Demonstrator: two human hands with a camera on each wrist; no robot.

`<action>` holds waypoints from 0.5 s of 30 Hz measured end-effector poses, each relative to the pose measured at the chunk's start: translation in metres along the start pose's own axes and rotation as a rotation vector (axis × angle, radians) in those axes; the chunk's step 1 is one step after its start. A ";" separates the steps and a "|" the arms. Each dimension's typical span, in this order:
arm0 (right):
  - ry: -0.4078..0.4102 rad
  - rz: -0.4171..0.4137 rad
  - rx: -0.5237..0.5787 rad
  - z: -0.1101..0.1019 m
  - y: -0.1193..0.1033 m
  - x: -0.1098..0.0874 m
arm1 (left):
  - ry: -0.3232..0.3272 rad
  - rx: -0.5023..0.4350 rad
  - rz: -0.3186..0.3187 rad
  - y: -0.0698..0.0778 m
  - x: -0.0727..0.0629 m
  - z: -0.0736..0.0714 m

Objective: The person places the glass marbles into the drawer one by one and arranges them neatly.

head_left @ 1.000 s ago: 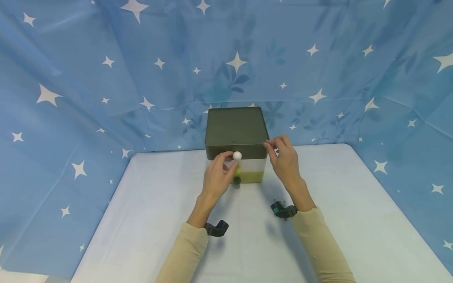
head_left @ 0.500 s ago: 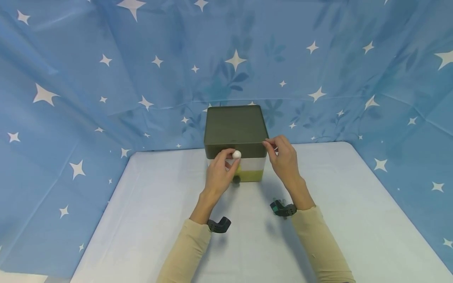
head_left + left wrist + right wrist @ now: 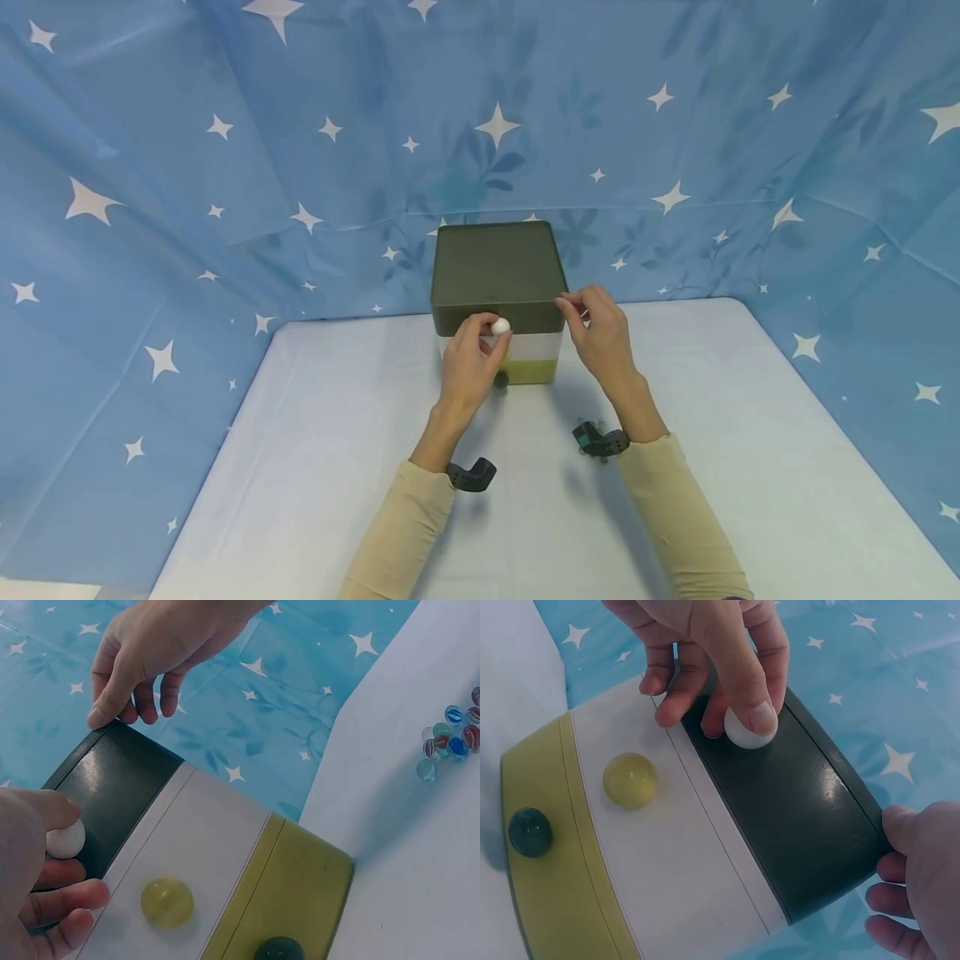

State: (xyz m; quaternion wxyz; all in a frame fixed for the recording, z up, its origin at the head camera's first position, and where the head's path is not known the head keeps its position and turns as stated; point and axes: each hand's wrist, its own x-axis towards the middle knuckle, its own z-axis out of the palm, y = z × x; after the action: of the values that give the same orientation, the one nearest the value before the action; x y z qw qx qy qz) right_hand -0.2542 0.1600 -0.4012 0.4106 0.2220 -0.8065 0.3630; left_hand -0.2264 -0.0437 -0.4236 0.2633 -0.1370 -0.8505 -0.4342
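Observation:
A small drawer box [image 3: 497,260] stands at the back of the table, with a dark green top tier, a white middle tier and a yellow-green bottom tier. My left hand [image 3: 465,371] pinches the round white knob [image 3: 748,733] on the dark green front between thumb and fingers. With its thumb and fingertips, my right hand [image 3: 603,337] grips the box's upper right corner. Below the white knob sit a yellow knob [image 3: 630,781] on the white tier and a dark green knob [image 3: 530,832] on the bottom tier. The dark green front lies flush with the tiers below.
Several glass marbles [image 3: 457,746] lie on the white tabletop [image 3: 337,400], partly hidden under the right wrist in the head view. Behind the box hangs a blue curtain [image 3: 360,167] with white stars. Each wrist wears a black camera band [image 3: 472,476].
The left wrist has shifted slightly to the right, its fingers still on the white knob. The right hand stays at the box's corner. The head view has moved a little.

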 end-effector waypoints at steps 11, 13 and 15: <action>-0.017 0.062 0.048 -0.001 0.000 0.000 | 0.013 -0.045 0.023 -0.001 0.000 0.002; -0.018 0.062 0.048 -0.001 0.001 0.000 | 0.021 -0.053 0.034 -0.001 0.000 0.002; -0.019 0.056 0.042 -0.002 0.001 0.001 | 0.027 -0.061 0.044 -0.001 0.000 0.003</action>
State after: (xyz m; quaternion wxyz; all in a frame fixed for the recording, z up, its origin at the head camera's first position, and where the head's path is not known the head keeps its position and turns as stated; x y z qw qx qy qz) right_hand -0.2544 0.1619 -0.4003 0.3876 0.2113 -0.8086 0.3889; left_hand -0.2280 -0.0421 -0.4258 0.2798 -0.1581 -0.8300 -0.4559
